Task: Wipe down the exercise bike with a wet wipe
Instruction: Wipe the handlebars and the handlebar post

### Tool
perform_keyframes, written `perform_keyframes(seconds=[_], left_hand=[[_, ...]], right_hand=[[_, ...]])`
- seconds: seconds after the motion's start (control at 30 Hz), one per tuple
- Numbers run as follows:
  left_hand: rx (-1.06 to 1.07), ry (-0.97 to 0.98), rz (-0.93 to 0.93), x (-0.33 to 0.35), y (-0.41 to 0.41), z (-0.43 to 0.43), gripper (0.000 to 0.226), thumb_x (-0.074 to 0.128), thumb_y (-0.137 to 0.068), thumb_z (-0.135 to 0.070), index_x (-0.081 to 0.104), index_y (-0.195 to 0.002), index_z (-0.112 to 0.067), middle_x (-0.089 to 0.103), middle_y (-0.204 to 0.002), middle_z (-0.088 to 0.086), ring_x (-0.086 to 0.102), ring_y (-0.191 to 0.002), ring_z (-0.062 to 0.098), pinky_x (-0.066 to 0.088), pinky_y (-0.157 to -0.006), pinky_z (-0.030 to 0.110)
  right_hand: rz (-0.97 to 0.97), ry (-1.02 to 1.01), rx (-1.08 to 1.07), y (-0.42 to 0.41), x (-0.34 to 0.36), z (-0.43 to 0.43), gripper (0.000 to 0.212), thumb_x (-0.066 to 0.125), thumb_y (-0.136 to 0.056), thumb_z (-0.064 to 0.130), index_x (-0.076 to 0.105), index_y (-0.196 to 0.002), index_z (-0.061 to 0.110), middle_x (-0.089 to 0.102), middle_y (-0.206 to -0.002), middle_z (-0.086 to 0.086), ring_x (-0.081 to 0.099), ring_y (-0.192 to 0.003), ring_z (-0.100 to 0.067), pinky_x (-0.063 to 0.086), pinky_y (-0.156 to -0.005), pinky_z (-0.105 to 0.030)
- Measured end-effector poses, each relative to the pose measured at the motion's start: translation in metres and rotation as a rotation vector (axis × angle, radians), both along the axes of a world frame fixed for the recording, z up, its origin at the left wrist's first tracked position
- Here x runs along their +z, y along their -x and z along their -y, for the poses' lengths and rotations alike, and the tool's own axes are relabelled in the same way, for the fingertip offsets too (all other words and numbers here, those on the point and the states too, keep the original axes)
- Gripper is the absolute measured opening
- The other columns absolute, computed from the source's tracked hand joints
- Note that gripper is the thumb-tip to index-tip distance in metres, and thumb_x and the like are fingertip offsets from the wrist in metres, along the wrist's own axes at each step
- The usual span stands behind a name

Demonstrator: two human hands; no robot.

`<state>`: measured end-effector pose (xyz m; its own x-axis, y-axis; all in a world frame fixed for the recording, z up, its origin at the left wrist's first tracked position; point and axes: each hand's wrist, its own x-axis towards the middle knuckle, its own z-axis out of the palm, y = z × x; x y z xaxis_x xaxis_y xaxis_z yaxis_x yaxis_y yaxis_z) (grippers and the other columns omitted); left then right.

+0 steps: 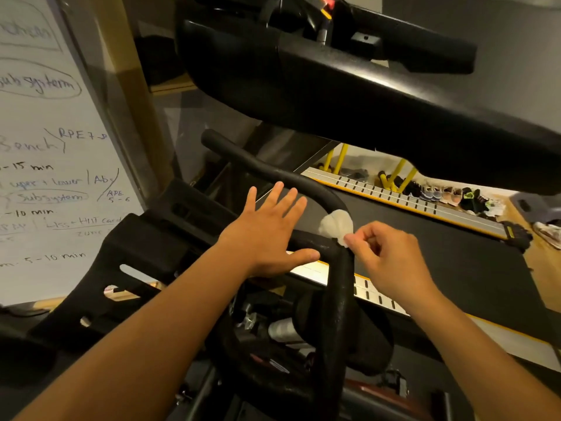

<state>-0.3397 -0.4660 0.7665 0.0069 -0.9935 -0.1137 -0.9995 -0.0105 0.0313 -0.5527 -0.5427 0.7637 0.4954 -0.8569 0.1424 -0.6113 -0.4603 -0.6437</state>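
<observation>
You're mid-wipe on the exercise bike's handlebar. The wet wipe drapes over its bend, at 10 o'clock from your right hand, which pinches one corner. Your left hand, at 9 o'clock of the wipe, is spread flat, holding nothing, its thumb seemingly on the bar. Next, probably: wrap the wipe tighter and drag it along the tube.
</observation>
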Motion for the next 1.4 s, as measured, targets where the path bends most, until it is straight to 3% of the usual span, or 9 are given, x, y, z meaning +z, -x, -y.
perform_keyframes(seconds=[0.33,0.53,0.67,0.73,0.8,0.9,1.13,1.23,1.4], left_hand=[[0.032,-0.073,-0.072,0.0,-0.002,0.004,0.097,0.014,-0.08,-0.084,-0.005,-0.157,-0.028,-0.012,-0.165,-0.001,-0.019,-0.15,0.021,-0.004,-0.121,0.056],[0.119,0.047,-0.302,0.006,0.002,0.003,0.082,0.013,-0.091,-0.073,0.0,-0.158,-0.028,-0.01,-0.164,-0.011,-0.017,-0.149,0.011,-0.005,-0.122,0.052],[0.091,0.065,-0.162,0.003,0.014,0.008,0.08,0.01,-0.091,-0.069,0.004,-0.158,-0.025,-0.009,-0.165,-0.007,-0.017,-0.149,0.01,-0.002,-0.123,0.049],[0.122,0.081,-0.13,0.0,0.014,0.009,0.081,0.011,-0.092,-0.07,0.004,-0.158,-0.023,-0.008,-0.165,-0.005,-0.016,-0.15,0.011,-0.002,-0.123,0.048],[0.152,0.066,-0.137,-0.001,0.013,0.011,0.083,0.011,-0.091,-0.071,0.002,-0.158,-0.023,-0.008,-0.165,-0.004,-0.015,-0.15,0.011,-0.001,-0.123,0.047],[0.204,0.038,-0.154,-0.001,0.013,0.015,0.083,0.012,-0.09,-0.071,0.001,-0.158,-0.025,-0.007,-0.165,-0.003,-0.015,-0.15,0.011,-0.003,-0.123,0.047],[0.251,0.02,-0.094,0.001,0.013,0.016,0.083,0.013,-0.092,-0.072,0.001,-0.158,-0.023,-0.006,-0.165,-0.003,-0.015,-0.15,0.011,-0.005,-0.123,0.047],[0.241,0.015,-0.07,0.002,0.014,0.015,0.082,0.011,-0.091,-0.071,0.001,-0.157,-0.024,-0.006,-0.165,-0.003,-0.015,-0.15,0.011,-0.005,-0.123,0.048],[0.223,0.026,-0.067,0.0,0.013,0.015,0.088,0.003,-0.086,-0.076,0.002,-0.157,-0.025,-0.005,-0.166,-0.002,-0.014,-0.15,0.012,-0.008,-0.122,0.046]], right_hand=[[-0.011,-0.102,-0.073,-0.086,-0.017,0.113,0.026,0.049,-0.1,0.026,0.058,-0.085,0.007,0.05,-0.073,-0.002,0.049,-0.072,-0.017,0.037,-0.058,-0.026],[0.124,-0.207,-0.037,-0.059,-0.023,0.098,0.025,0.05,-0.099,0.036,0.059,-0.088,0.016,0.057,-0.078,0.0,0.052,-0.072,-0.013,0.04,-0.061,-0.025],[-0.108,-0.033,0.013,-0.047,-0.004,0.087,0.023,0.053,-0.096,0.037,0.061,-0.09,0.017,0.059,-0.08,0.0,0.057,-0.078,-0.018,0.04,-0.061,-0.026],[-0.238,-0.03,0.076,-0.058,0.007,0.084,0.024,0.051,-0.097,0.039,0.058,-0.103,0.017,0.06,-0.092,-0.004,0.057,-0.084,-0.021,0.039,-0.062,-0.028],[-0.316,-0.022,0.113,-0.071,0.013,0.085,0.031,0.049,-0.1,0.031,0.054,-0.125,0.015,0.058,-0.115,-0.009,0.056,-0.101,-0.025,0.043,-0.073,-0.03],[-0.371,0.06,0.159,-0.094,0.013,0.099,0.031,0.048,-0.101,0.021,0.06,-0.129,0.015,0.059,-0.123,-0.008,0.055,-0.112,-0.025,0.046,-0.087,-0.032],[-0.144,0.034,0.46,-0.143,0.008,0.119,0.029,0.056,-0.098,0.022,0.065,-0.124,0.028,0.066,-0.122,0.002,0.059,-0.109,-0.013,0.042,-0.085,-0.022],[-0.102,0.037,0.44,-0.099,0.0,0.122,0.028,0.058,-0.096,0.023,0.067,-0.123,0.026,0.063,-0.131,0.005,0.057,-0.118,-0.014,0.043,-0.102,-0.031],[0.124,-0.041,0.278,-0.027,-0.018,0.08,0.027,0.061,-0.095,0.02,0.07,-0.12,0.021,0.059,-0.132,0.01,0.048,-0.124,0.002,0.038,-0.108,-0.022]])
